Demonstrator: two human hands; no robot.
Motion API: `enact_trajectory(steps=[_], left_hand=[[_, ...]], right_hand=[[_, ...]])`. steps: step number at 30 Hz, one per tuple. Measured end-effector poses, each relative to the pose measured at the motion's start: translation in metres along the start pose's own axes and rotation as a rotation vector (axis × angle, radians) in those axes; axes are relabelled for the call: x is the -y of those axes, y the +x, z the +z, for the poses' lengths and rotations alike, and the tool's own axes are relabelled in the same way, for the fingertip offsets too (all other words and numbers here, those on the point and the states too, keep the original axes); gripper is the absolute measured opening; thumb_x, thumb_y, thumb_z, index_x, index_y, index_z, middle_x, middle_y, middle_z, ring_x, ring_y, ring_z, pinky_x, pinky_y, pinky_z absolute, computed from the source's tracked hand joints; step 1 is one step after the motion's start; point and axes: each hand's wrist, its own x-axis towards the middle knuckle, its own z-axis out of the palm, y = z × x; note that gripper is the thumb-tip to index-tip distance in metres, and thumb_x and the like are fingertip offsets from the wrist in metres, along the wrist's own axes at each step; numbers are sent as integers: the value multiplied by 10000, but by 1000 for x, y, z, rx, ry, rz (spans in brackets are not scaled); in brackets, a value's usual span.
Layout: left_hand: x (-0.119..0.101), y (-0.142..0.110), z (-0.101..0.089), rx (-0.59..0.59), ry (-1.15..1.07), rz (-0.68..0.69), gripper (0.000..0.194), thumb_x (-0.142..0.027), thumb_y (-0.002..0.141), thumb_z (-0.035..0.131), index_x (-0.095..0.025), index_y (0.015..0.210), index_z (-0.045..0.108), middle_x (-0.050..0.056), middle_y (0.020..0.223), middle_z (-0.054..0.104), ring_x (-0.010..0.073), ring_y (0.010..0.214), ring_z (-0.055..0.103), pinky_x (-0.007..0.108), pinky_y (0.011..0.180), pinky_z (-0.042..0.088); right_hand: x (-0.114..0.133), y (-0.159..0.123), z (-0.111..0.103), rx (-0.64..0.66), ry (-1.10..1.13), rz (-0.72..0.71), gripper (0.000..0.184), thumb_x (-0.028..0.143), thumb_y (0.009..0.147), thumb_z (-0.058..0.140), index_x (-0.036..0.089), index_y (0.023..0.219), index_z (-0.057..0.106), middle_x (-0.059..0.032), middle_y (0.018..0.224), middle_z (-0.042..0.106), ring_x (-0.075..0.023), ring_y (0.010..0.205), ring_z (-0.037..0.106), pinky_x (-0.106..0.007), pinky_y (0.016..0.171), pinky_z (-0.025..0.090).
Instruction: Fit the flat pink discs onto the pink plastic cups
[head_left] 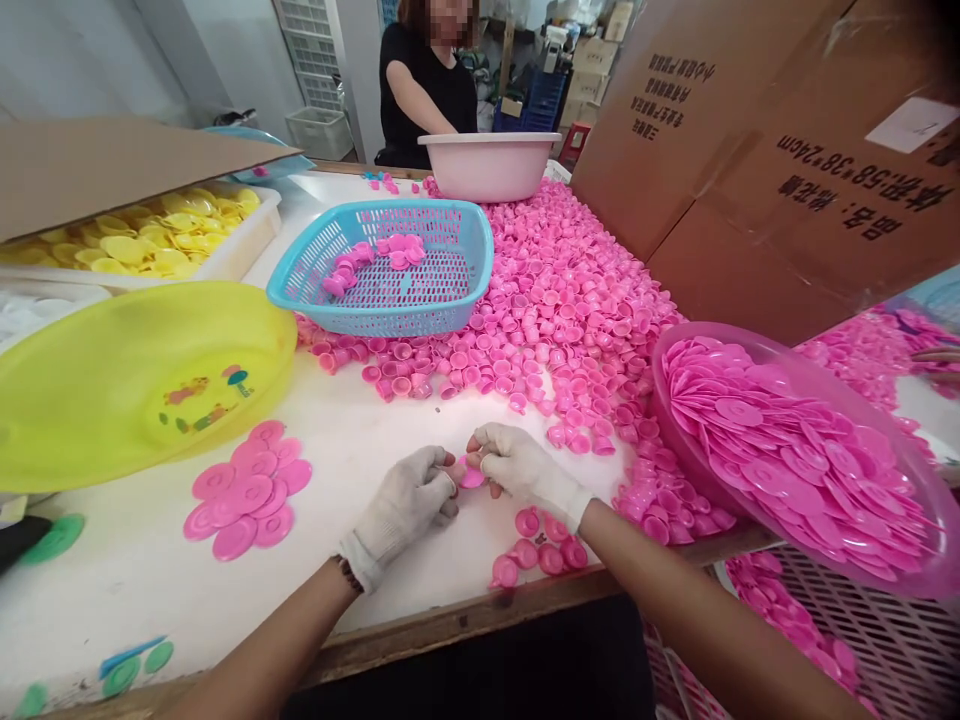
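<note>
My left hand [409, 507] and my right hand [525, 468] meet over the front of the table, both in white gloves with bare fingertips. Between them, a small pink saucer [472, 477] is pinched by the fingers of both, partly hidden behind them. Loose pink saucers [251, 490] lie overlapping to the left of my left hand. Close below my right hand sit several small pink toy cups [551, 557]. Beyond the hands spreads a big heap of the same pink cups [570, 310].
A blue basket [375, 320] holds some pink pieces. Left are a yellow basin [90, 400] and a box of yellow pieces [240, 255]. At right, a pink basin [675, 440] is full of saucers beside a large carton [720, 150]. A co-worker [427, 90] reaches into a pale basin [491, 170].
</note>
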Motion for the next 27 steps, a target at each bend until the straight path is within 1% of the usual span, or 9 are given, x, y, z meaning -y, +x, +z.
enact_trajectory(steps=[3,8,13,14,17,19,21,23,27], left_hand=[[13,10,0,59,-133,-111,197,-328,750,590,-168,817,497,-19,518,597,116,433,554,224,444,446],[15,17,0,94,-154,-156,188,-303,730,604,-186,783,466,-15,540,614,122,452,580,225,439,461],[10,21,4,78,-71,-146,127,-265,776,521,-213,742,410,-56,485,550,104,384,524,194,375,401],[10,22,4,87,-66,-148,117,-252,774,511,-214,741,405,-58,492,548,101,377,520,189,368,389],[10,22,0,150,-71,-133,79,-214,761,478,-213,756,399,-42,552,578,99,404,542,185,382,389],[10,22,-4,209,-65,-101,80,-210,748,481,-209,778,407,-28,598,605,100,442,558,191,409,409],[10,22,-7,230,-19,-66,123,-215,722,516,-205,801,423,-25,616,618,102,467,565,191,424,414],[10,24,-8,214,46,-45,160,-216,697,542,-201,819,439,-28,612,618,107,474,572,187,420,405],[9,29,-7,197,168,-49,179,-219,682,547,-196,830,448,-38,589,604,106,427,560,174,379,367]], right_hand=[[-9,4,5,33,-72,26,27,176,806,487,177,791,510,55,585,500,-46,379,432,-162,384,371],[-8,2,5,162,-120,139,77,226,859,424,198,867,496,52,551,519,-69,357,476,-150,328,306],[-10,2,5,145,-189,69,95,240,880,390,209,923,469,55,551,513,-80,364,495,-148,334,321],[-9,3,4,163,-169,103,92,241,880,389,211,931,460,56,546,515,-84,368,505,-147,342,337],[-5,9,0,321,15,276,84,247,880,397,215,955,419,38,570,578,-100,415,569,-162,405,425],[-3,13,-3,396,118,345,80,255,882,406,211,949,408,16,600,621,-108,445,602,-177,442,461],[-3,16,-4,379,143,361,81,265,877,429,208,933,415,11,602,631,-112,451,613,-176,441,466],[-6,17,-1,339,137,370,97,277,871,455,208,931,424,18,591,626,-117,454,619,-173,429,467],[-5,19,6,297,112,359,87,273,885,435,208,939,415,32,552,601,-111,410,589,-168,392,453]])
